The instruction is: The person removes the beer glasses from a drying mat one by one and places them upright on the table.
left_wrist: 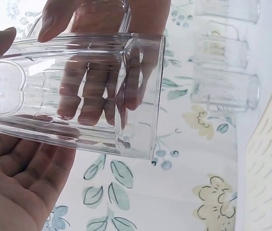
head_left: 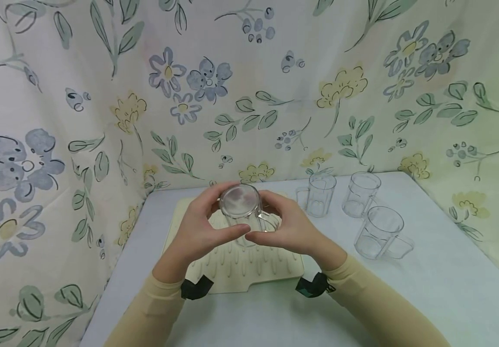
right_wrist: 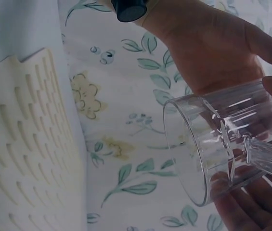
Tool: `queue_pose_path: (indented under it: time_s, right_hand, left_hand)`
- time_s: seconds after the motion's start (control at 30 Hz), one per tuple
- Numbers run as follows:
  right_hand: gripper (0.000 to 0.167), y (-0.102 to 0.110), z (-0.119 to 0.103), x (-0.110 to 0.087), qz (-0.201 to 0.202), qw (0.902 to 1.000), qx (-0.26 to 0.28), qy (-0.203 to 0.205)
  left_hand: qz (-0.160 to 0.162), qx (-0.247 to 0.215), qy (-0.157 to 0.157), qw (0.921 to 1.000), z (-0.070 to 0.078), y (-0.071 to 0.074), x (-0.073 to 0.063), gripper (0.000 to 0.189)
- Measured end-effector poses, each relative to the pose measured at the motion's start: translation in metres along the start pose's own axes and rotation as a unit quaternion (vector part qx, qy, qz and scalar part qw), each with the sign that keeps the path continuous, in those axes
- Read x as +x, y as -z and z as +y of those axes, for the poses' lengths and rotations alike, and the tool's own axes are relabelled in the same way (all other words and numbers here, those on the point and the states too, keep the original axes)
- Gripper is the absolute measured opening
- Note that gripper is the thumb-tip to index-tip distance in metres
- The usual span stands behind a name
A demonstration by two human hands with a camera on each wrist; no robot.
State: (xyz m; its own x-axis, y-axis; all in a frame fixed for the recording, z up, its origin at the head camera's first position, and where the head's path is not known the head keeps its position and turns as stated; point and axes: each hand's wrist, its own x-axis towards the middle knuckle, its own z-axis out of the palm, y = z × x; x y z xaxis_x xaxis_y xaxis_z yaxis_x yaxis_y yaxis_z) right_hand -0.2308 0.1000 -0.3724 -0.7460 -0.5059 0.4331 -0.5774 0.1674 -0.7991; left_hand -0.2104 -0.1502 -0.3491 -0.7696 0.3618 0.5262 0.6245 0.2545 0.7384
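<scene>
A clear glass mug is held upside down between both hands, its base uppermost and its rim facing the cream ridged drying mat. My left hand grips the mug's left side, fingers behind and thumb in front. From the other side my right hand holds it, with the handle close to that palm. The thumb tips nearly meet at the front. In the right wrist view the mug's open rim stands apart from the mat.
Three more clear glass mugs stand upright on the table's right side: one at the back, another beside it, and one nearer. A floral cloth hangs behind and along the sides of the white table.
</scene>
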Motion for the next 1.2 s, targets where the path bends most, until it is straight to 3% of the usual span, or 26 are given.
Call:
queue_pose_path:
  time_s: [0.6, 0.9, 1.07, 1.2]
  right_hand:
    - [0.074, 0.001, 0.001, 0.000, -0.025, 0.9997, -0.001, -0.008]
    - [0.084, 0.021, -0.005, -0.001, -0.051, 0.9986, -0.007, 0.013]
    - [0.075, 0.039, -0.008, -0.003, -0.040, 0.9991, 0.004, 0.013]
    - [0.055, 0.052, -0.009, -0.004, -0.023, 0.9989, 0.031, -0.025]
  left_hand:
    - [0.008, 0.012, -0.011, 0.9998, -0.001, 0.000, 0.000, 0.076]
    - [0.036, 0.038, -0.036, 0.9980, 0.000, 0.004, -0.001, 0.080]
    - [0.058, 0.052, -0.047, 0.9958, 0.003, 0.008, -0.001, 0.082]
    - [0.070, 0.051, -0.061, 0.9943, 0.003, 0.010, -0.001, 0.084]
